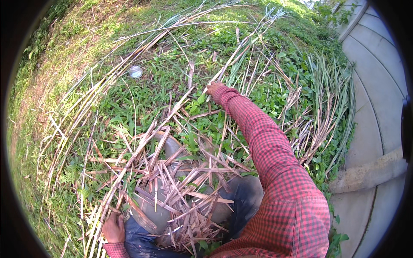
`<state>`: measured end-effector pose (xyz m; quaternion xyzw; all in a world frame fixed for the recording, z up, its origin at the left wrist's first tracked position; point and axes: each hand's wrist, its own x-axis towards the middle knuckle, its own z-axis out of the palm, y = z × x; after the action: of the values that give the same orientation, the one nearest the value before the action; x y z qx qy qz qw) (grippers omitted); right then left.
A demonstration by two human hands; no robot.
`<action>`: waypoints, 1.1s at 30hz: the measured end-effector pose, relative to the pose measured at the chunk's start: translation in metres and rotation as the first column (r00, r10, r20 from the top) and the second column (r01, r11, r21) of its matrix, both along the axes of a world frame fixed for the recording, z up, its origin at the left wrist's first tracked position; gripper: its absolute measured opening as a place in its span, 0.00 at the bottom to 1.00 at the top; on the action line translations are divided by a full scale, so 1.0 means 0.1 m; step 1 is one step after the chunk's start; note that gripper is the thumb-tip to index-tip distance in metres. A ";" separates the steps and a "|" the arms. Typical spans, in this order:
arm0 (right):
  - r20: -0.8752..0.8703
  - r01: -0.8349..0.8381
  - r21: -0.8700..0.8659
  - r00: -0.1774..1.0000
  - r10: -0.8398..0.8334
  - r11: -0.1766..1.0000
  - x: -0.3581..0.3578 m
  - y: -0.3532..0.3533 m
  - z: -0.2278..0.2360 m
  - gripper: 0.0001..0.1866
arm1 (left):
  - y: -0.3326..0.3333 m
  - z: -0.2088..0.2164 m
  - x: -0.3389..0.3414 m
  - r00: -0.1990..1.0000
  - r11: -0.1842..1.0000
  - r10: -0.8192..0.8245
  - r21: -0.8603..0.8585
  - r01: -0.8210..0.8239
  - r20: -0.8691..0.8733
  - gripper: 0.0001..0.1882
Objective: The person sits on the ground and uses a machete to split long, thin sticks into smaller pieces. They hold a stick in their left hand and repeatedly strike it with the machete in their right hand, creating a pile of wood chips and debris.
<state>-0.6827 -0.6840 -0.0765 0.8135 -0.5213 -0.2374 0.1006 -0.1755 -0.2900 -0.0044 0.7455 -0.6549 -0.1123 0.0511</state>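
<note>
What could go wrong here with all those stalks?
The bare right hand holds a long stalk; a rough edge could scratch the skin or leave a splinter. Loose dry strips are heaped between the legs and over a grey boot, so they might tangle underfoot when the person stands.

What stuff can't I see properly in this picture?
All in the head view:
Left sleeve: mostly cut off by the lower edge.
Grey boot: partly hidden by dry strips.
Right hand: too small to make out every finger.
Round, shiny thing in the grass: too small to tell what it is.
Pale panels: cut off by the dark rim.
</note>
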 end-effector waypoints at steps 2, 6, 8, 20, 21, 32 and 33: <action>0.120 -0.078 -0.098 0.989 0.090 0.992 -0.13 0.05 0.13 0.16 | 0.01 -0.01 0.00 1.000 1.000 0.021 0.024 -0.020 -0.022 0.07; 0.213 -0.207 -0.284 0.938 0.272 0.936 -0.24 0.22 0.50 0.15 | 0.00 -0.01 0.01 0.999 0.997 0.022 0.073 -0.019 -0.035 0.07; 0.241 -0.296 -0.369 0.885 0.398 0.881 -0.09 0.43 0.73 0.15 | 0.00 0.00 -0.03 0.999 1.000 -0.018 0.009 0.018 -0.041 0.08; 0.565 -0.477 -0.663 0.188 0.804 0.577 2.64 3.27 1.65 0.11 | 0.00 0.02 -1.15 0.745 0.860 -0.316 -0.510 -0.037 -0.587 0.15; 0.586 -0.517 -0.662 0.093 0.805 0.542 2.95 3.53 1.69 0.11 | 0.11 0.12 -1.25 0.709 0.833 -0.313 -0.542 -0.116 -0.632 0.16; 0.776 -0.030 -0.615 -0.205 0.597 0.788 1.76 4.16 1.89 0.13 | 0.15 0.40 -1.76 -0.095 0.758 -0.364 -0.235 -0.609 -0.927 0.22; 0.830 0.124 -0.543 -0.071 0.553 0.831 1.32 4.11 1.80 0.12 | 0.22 0.31 -1.68 -0.110 0.753 -0.359 -0.218 -0.621 -0.927 0.23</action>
<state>-0.5509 -0.2730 0.1035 0.7524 -0.3242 0.5686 -0.0739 -0.3432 -0.2680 0.0269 0.4055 -0.2942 -0.3902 0.7725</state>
